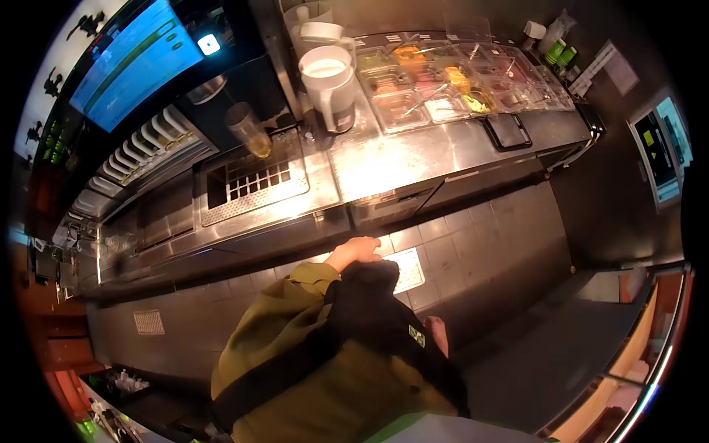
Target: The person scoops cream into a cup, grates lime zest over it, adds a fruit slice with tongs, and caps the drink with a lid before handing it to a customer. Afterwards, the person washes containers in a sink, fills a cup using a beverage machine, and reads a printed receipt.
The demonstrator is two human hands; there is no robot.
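My left hand (354, 253) is in front of my body, at the end of an olive sleeve (277, 317). Its fingers look curled together beside the black apron (365, 295); what they hold, if anything, is hidden. Beyond the apron's right edge, a small part of my right hand (437, 334) shows, low at my side. Its fingers are hidden. The steel counter (380, 166) is ahead of both hands, with tiled floor between.
Food containers (402, 109) fill the back right of the counter. White pitchers (327, 85) stand left of them. A clear cup (247, 129) is above a drain grate (258, 183), near a lit screen (136, 63). A dark worktop (539, 347) lies at right.
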